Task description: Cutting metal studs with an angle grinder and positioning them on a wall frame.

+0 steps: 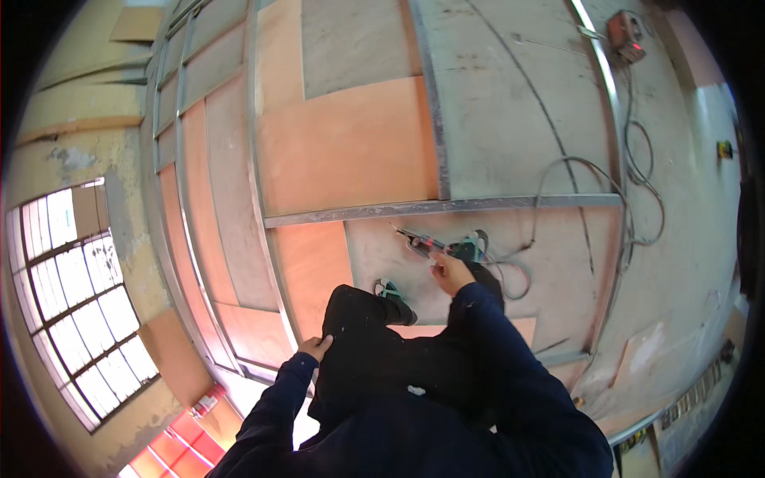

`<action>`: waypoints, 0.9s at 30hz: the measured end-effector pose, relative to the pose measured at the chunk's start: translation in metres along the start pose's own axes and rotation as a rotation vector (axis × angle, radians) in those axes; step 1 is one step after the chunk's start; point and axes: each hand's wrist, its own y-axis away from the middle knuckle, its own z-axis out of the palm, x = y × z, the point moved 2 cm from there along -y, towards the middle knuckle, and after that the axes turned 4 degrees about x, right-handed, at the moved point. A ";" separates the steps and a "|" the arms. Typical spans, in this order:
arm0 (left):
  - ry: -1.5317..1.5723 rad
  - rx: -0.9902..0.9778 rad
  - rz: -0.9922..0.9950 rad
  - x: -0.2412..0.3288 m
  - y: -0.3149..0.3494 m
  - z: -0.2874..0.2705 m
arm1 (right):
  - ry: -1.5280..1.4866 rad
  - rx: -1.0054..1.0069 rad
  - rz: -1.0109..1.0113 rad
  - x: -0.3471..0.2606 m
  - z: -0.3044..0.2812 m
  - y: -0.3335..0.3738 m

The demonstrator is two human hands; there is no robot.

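My right hand [453, 275] is closed around the handle of a dark welding electrode holder [428, 242] with a red part on it. Its front points left and lies just below the long grey metal bar [446, 206], apart from it. Beside the holder is my right shoe [478, 244], partly covered by my hand and leg. My left hand [316, 347] rests against my left knee in black trousers [347, 319]. Its fingers lie along the cloth, partly hidden, with nothing seen in them. My left shoe [387, 291] stands inside the metal frame.
Metal bars [256, 151] form a large frame over the floor, with orange-brown boards [343, 147] under it. A red box-shaped welding machine [625, 37] sits far right, with loops of cable [649, 187] nearby. A barred window [80, 299] is at left.
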 end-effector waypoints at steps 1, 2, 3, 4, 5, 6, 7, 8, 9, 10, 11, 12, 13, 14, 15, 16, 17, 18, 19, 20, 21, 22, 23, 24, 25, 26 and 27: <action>0.008 -0.125 -0.018 0.011 0.027 -0.015 | 0.008 0.034 0.002 -0.009 0.000 0.017; 0.011 -0.253 -0.036 0.020 0.048 -0.027 | 0.018 0.072 0.007 -0.017 -0.004 0.035; 0.029 -0.193 0.038 0.011 0.059 -0.032 | 0.006 0.112 -0.019 -0.024 -0.005 0.051; 0.010 -0.201 0.061 0.017 0.067 -0.040 | -0.002 0.154 -0.037 -0.032 -0.007 0.070; 0.032 -0.215 0.044 0.022 0.073 -0.048 | -0.071 0.220 -0.002 -0.035 -0.014 0.088; 0.049 -0.234 0.026 0.024 0.080 -0.055 | -0.005 0.292 0.012 -0.040 -0.025 0.106; 0.060 -0.209 0.087 0.025 0.077 -0.058 | 0.068 0.325 0.087 -0.032 -0.031 0.127; 0.040 -0.214 0.112 0.026 0.071 -0.062 | 0.138 0.357 0.162 -0.016 -0.031 0.149; 0.019 -0.236 0.177 0.030 0.063 -0.063 | 0.077 0.364 0.379 0.005 -0.032 0.173; -0.003 -0.258 0.243 0.038 0.056 -0.067 | 0.006 0.371 0.593 0.024 -0.035 0.199; 0.010 -0.257 0.309 0.050 0.053 -0.072 | 0.066 0.338 0.713 0.035 -0.043 0.226; -0.006 -0.258 0.330 0.059 0.051 -0.078 | 0.193 0.436 0.739 0.048 -0.044 0.256; -0.091 -0.253 0.369 0.065 0.046 -0.085 | 0.203 0.537 0.784 0.054 -0.042 0.282; -0.171 -0.247 0.413 0.072 0.036 -0.094 | 0.177 0.581 0.814 0.062 -0.038 0.310; -0.192 -0.217 0.457 0.068 0.021 -0.103 | 0.152 0.644 0.803 0.052 -0.034 0.326; -0.213 -0.202 0.511 0.065 0.008 -0.108 | 0.142 0.735 0.764 0.055 -0.024 0.350; -0.267 -0.213 0.586 0.077 -0.001 -0.115 | -0.001 0.819 0.842 0.074 -0.006 0.390; -0.190 -0.122 0.535 0.064 -0.005 -0.134 | -0.190 0.821 0.878 0.044 0.013 0.380; -0.078 -0.164 0.460 0.072 -0.010 -0.144 | -0.334 0.895 0.863 0.046 0.033 0.399; 0.029 -0.209 0.383 0.078 -0.012 -0.153 | -0.479 0.969 0.842 0.046 0.057 0.420; 0.018 -0.197 0.397 0.074 -0.022 -0.163 | -0.550 0.981 0.883 0.033 0.080 0.419; -0.065 -0.006 0.552 0.069 -0.040 -0.177 | -0.625 0.984 0.917 0.011 0.102 0.411; -0.189 0.150 0.730 0.079 -0.050 -0.185 | -0.703 0.989 0.994 -0.011 0.125 0.417; -0.240 0.112 0.785 0.094 -0.049 -0.189 | -0.736 1.061 1.023 -0.026 0.147 0.420; -0.246 0.115 0.960 0.114 -0.041 -0.194 | -0.759 0.992 0.990 -0.039 0.172 0.420; -0.249 0.103 1.141 0.135 -0.031 -0.198 | -0.785 0.932 0.954 -0.053 0.197 0.421; -0.134 0.004 1.156 0.145 -0.031 -0.205 | -0.565 0.863 0.869 -0.067 0.212 0.416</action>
